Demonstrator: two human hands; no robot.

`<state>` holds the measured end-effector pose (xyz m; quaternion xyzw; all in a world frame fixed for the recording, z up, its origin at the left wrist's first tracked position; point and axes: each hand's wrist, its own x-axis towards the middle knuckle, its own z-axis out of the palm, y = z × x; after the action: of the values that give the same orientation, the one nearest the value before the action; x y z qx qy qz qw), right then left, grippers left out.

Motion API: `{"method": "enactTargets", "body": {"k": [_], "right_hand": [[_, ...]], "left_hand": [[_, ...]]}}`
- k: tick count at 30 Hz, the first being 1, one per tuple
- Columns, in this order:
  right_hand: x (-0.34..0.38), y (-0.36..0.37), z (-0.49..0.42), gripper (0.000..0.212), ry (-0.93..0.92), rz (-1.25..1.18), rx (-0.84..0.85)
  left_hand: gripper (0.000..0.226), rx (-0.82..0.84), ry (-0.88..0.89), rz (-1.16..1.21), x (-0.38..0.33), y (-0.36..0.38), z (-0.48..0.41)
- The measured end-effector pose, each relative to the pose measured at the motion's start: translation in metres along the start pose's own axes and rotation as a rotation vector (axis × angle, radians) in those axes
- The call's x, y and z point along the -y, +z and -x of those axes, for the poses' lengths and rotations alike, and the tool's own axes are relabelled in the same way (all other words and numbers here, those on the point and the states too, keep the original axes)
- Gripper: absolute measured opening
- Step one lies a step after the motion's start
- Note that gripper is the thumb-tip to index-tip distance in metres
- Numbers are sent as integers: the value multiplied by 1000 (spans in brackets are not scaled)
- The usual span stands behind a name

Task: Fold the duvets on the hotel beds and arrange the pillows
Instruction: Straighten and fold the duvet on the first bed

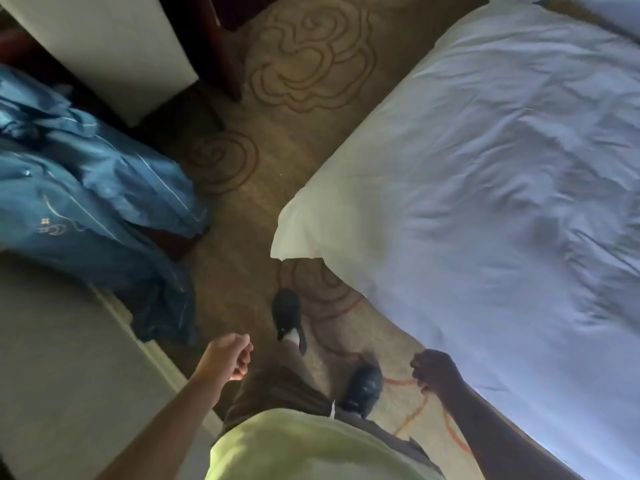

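Note:
A white duvet (pixel 491 188) lies wrinkled over the bed on the right, one corner hanging over the bed's near-left edge. My left hand (pixel 230 356) hovers over the carpet left of my legs, curled into a loose fist with nothing in it. My right hand (pixel 434 370) is also a closed fist with nothing in it, in shadow just beside the duvet's lower edge and not touching it. No pillow is in view. A second white bed edge (pixel 602 12) shows at the top right.
A blue jacket (pixel 90 202) is draped over furniture on the left. A pale cabinet (pixel 114 46) and a dark wooden leg (pixel 221 50) stand at the top left. Patterned carpet (pixel 311 64) runs between them and the bed. My feet in dark shoes (pixel 287 313) stand on it.

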<state>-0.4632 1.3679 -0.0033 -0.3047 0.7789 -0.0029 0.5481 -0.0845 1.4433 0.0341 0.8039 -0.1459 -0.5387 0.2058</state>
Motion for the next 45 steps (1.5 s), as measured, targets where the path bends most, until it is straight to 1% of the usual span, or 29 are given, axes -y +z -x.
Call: {"method": "enactTargets", "body": {"k": [3,6,11,13,16,19,21,24,28,29,32,34,36,38,40,43,45], "right_hand": [[31,16,2,21,-2,71,32],[61,38,14,14,-50,134,58],[90,76,20,13,-120,163,22],[102,91,16,13,-149,187,9],[123,103,10,13,-215,327,17],[158,102,-4,12,-280,395,16],[184,97,-19,17,-386,441,14],[223,88,-56,17,-558,510,-20],[268,84,-124,13,-859,663,-105],[277,84,-143,14,-940,703,-114],[299,85,-199,35,-1117,867,-150],[311,93,-232,49,-1199,981,-207],[319,106,-263,63,-1243,1092,-237],[320,122,-293,74,-1243,1204,-228],[311,134,-321,79,-1239,1290,-241],[297,143,-350,80,-1272,1349,-356],[291,148,-361,79,-1313,1331,-420]], "left_hand": [[27,-44,-87,55,45,-13,10],[26,-53,-120,43,67,-25,14],[27,52,-88,-54,69,-48,-7],[26,56,-78,-31,55,-57,-21],[23,41,-44,-4,22,-64,-39],[21,27,-16,68,-15,-58,-58],[23,36,44,85,-40,-45,-74],[25,61,105,130,-79,-13,-103],[28,-10,159,228,-123,35,-142],[29,-36,167,263,-131,46,-153],[29,-125,132,384,-142,82,-192],[27,-201,127,401,-139,106,-224],[24,-221,121,370,-133,132,-257],[18,-217,79,396,-126,154,-289],[20,-220,21,465,-119,170,-321],[32,-217,-83,564,-105,180,-373],[34,-226,-166,640,-94,180,-406]]}}
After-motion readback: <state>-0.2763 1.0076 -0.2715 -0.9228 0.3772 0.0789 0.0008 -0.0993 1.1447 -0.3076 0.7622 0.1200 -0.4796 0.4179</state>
